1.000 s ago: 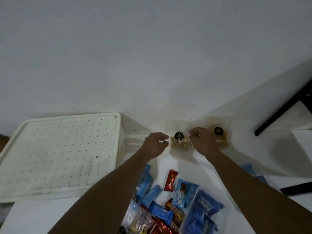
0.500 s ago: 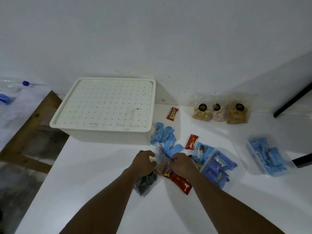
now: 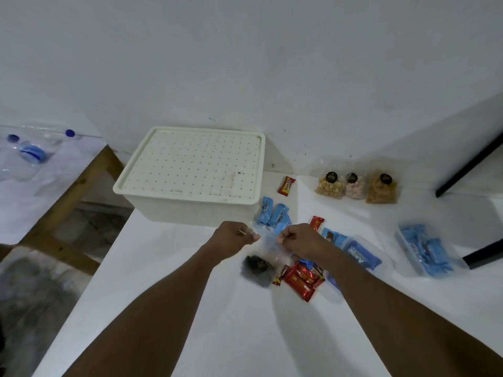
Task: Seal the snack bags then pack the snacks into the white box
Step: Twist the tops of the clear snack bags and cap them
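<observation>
Clear bag point(image 3: 268, 244) you pinch: blurred. Dark lump point(image 3: 255, 269) below it smeared. Your right forearm point(image 3: 367, 295) partly covers blue-snack bag point(image 3: 362, 255).

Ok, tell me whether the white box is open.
No, the dotted lid sits flat on the white box, covering its whole top.
</observation>
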`<action>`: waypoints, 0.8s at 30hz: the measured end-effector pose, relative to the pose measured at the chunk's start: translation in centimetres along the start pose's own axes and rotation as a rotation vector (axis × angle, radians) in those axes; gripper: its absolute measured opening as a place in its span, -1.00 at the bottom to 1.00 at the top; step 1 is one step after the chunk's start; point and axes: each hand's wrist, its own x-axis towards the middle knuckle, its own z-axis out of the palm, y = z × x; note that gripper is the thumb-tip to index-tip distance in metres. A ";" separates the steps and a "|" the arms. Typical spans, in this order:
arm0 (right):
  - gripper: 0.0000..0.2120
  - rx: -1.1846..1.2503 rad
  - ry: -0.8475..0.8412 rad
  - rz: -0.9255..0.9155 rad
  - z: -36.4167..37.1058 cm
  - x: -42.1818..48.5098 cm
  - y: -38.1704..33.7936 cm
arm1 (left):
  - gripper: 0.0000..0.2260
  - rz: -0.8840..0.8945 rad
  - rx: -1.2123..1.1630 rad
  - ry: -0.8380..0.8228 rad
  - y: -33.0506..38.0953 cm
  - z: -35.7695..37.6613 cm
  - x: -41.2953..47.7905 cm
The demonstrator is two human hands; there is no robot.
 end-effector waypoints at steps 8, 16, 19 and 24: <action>-0.80 0.157 0.129 -0.165 -10.4 -4.3 -6.2 | -0.81 0.204 -0.198 -0.021 11.7 -0.5 -0.2; -0.81 0.214 0.308 -0.281 -14.8 -7.7 -7.4 | -0.85 0.246 -0.385 -0.107 18.5 1.5 -0.4; -0.84 0.197 0.342 -0.311 -15.5 -8.7 -7.6 | -0.83 0.244 -0.419 -0.158 19.4 2.1 -0.5; -0.85 0.217 0.348 -0.306 -15.5 -9.1 -7.4 | -0.85 0.211 -0.425 -0.192 19.9 2.6 -0.8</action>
